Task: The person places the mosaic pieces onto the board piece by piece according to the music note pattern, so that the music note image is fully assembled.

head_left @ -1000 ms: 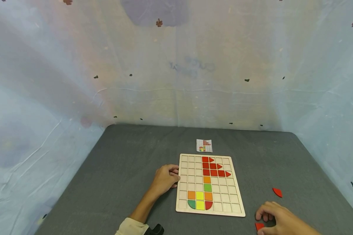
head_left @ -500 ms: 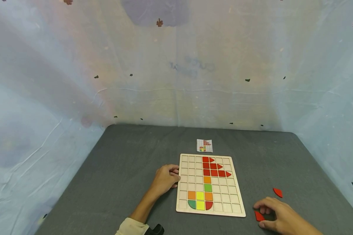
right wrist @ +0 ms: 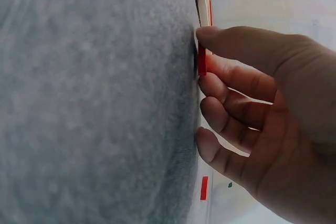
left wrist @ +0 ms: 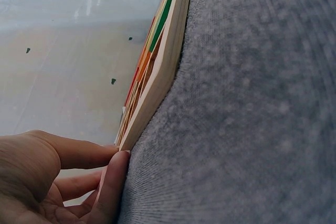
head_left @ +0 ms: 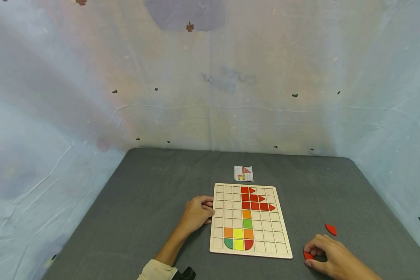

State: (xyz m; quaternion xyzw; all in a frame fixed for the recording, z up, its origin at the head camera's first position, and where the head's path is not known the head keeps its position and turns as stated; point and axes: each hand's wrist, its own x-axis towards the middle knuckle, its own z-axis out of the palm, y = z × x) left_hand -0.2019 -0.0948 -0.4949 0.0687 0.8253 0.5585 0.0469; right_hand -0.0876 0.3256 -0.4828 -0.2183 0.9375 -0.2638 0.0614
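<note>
My left hand (head_left: 195, 214) holds the left edge of a pale wooden grid board (head_left: 266, 249) lying flat on the table. In the left wrist view its thumb and finger (left wrist: 111, 187) meet at the board's edge. Set into the board are red squares and triangles, with orange, green and yellow tiles below them. To the right of the board, my right hand (head_left: 330, 254) pinches a small red tile (head_left: 308, 255) at table level; the hand covers part of it. The right wrist view shows that tile edge-on between thumb and finger.
A red quarter-round tile (head_left: 331, 229) lies beyond the right hand. Behind the board a small printed card (head_left: 243, 173) shows a matching coloured grid pattern. The dark grey table (head_left: 168, 175) ends at a pale curtain (head_left: 196, 116).
My right hand has shifted slightly forward, and its fingers have closed on the red tile, which slid a little away from the near edge. The left hand and board have not moved.
</note>
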